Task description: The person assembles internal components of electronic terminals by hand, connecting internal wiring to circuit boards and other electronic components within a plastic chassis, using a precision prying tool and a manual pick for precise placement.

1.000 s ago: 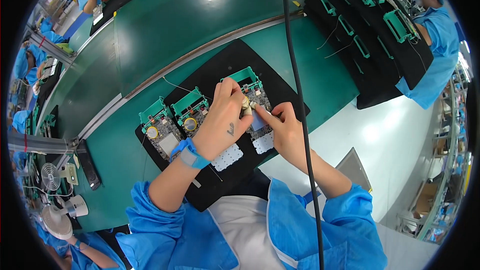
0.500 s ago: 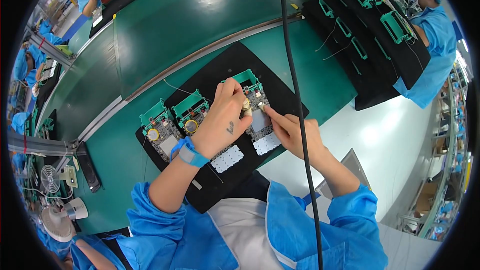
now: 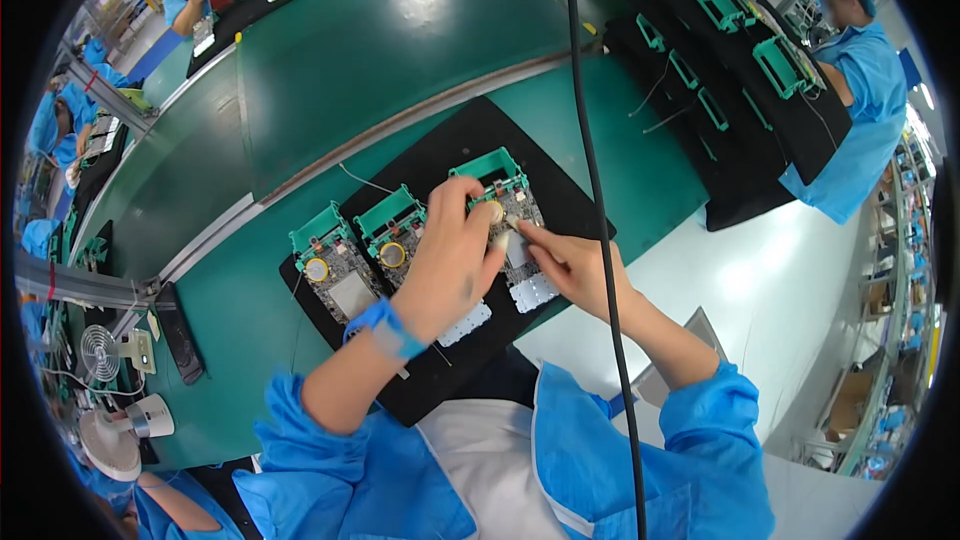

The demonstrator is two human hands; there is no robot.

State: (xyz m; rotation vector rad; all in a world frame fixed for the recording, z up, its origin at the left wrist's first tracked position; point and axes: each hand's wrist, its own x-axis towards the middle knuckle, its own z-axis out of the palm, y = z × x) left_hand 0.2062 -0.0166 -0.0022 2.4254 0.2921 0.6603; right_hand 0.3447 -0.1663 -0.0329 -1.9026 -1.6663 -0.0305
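Altogether, three circuit boards (image 3: pixel 341 278) share one mat (image 3: pixel 484 128); left hand (image 3: pixel 450 262), right hand (image 3: pixel 578 268) — fingers narrowed, grip unclear.

It's bright in here, a cool, even light falling from above. It throws a whitish glare onto the far green bench (image 3: pixel 420 4) and washes out the pale floor (image 3: pixel 745 280) over on the right. The black mat (image 3: pixel 490 125) drinks it up, with barely a shadow to read on it. The left hand (image 3: pixel 455 255) is smeared by motion, its wristband (image 3: pixel 397 332) too; the right hand (image 3: pixel 575 270) looks a little crisper. Fine detail on the boards (image 3: pixel 338 270) goes soft. Toward the rim, the shelves (image 3: pixel 880 320) bow and blur into a black surround.
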